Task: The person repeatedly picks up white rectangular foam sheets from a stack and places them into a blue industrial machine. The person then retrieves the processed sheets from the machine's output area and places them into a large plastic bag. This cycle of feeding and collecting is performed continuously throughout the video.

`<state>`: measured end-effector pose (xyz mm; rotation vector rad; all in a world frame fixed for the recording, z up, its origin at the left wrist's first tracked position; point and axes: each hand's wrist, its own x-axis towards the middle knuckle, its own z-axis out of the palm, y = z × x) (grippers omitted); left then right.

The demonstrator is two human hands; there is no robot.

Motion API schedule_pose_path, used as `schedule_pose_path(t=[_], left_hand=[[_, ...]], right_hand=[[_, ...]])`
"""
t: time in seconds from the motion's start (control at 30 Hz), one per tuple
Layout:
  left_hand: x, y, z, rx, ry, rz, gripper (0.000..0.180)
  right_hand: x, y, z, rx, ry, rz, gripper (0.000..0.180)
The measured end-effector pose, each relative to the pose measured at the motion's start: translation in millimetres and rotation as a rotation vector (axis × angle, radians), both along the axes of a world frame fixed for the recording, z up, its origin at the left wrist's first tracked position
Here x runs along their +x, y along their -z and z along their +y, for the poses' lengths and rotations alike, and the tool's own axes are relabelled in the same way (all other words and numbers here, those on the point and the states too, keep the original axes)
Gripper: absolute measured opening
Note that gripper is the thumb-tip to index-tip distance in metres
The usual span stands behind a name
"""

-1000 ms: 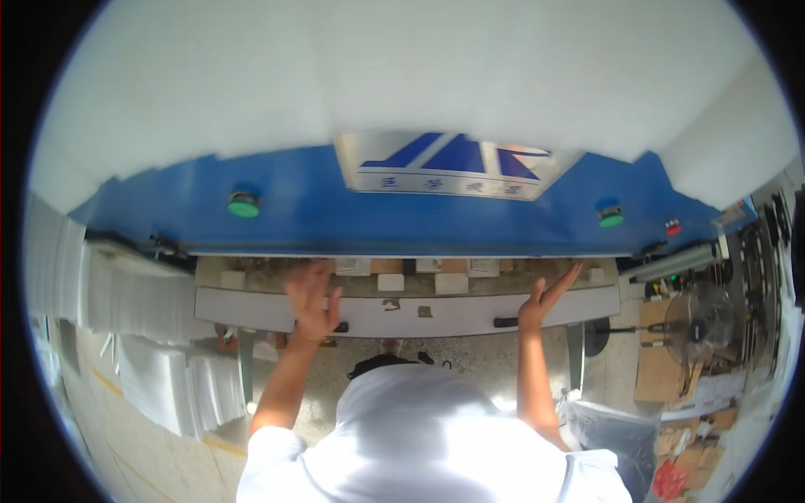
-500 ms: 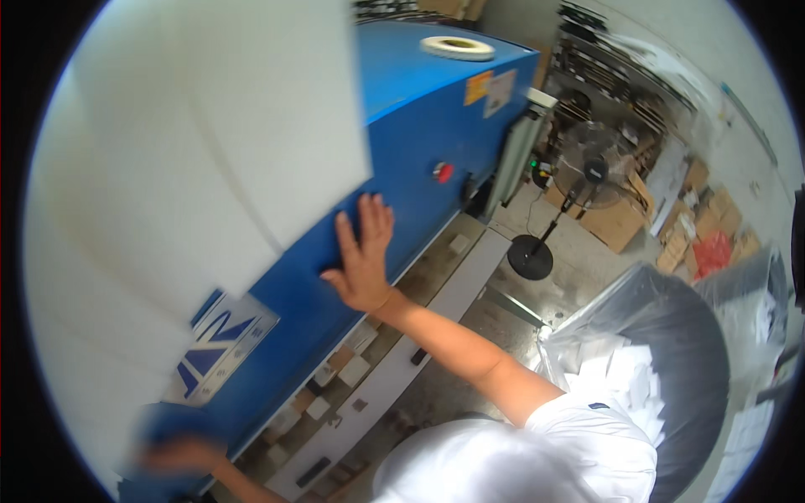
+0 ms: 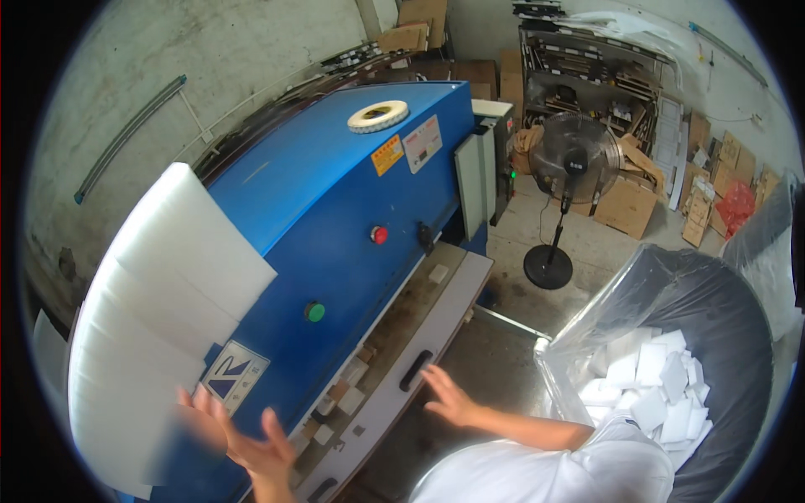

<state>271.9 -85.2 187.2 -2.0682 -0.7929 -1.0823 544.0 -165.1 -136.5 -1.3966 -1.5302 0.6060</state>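
Observation:
My left hand (image 3: 243, 440) is raised in front of the blue machine's lower left front, fingers spread and smeared by motion, with nothing in it. Just beyond it lie the machine's badge plate (image 3: 233, 375) and a large white foam sheet (image 3: 180, 310), which drapes over the machine's left part. My right hand (image 3: 453, 401) is held over the white front board (image 3: 457, 306), close to a black pull handle (image 3: 416, 370). Its fingers reach out and hold nothing. A green button (image 3: 314, 312) and a red button (image 3: 379, 235) sit on the blue machine (image 3: 344, 193).
Foam offcuts (image 3: 348, 401) lie along the ledge under the machine. A roll of tape (image 3: 378, 116) rests on top. To the right, a plastic-lined bin (image 3: 713, 302) holds white foam blocks (image 3: 662, 377). Behind stand a fan (image 3: 574, 163), cardboard (image 3: 625, 208) and a loaded shelf (image 3: 587, 63).
My right hand has come off the machine's blue front and dropped toward the handle. My left hand has risen. The foam sheet fills less of the view, and the green button now shows.

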Motion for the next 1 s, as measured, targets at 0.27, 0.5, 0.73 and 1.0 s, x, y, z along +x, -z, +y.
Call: schedule_pose_path(t=[0.27, 0.5, 0.73, 1.0], left_hand=[[152, -187, 95, 0.350, -0.402, -0.067, 0.061], [195, -151, 111, 0.185, -0.748, 0.107, 0.042], [199, -19, 112, 0.121, 0.182, -0.222, 0.073], [96, 129, 29, -0.710, 1.068, -1.039, 0.051]], right_hand=[[102, -11, -84, -0.113, 0.291, 0.180, 0.064], [153, 2, -153, -0.128, 0.592, 0.239, 0.054], [167, 40, -209, -0.270, 0.704, 0.265, 0.046], [189, 22, -137, -0.186, 0.519, 0.570, 0.047]])
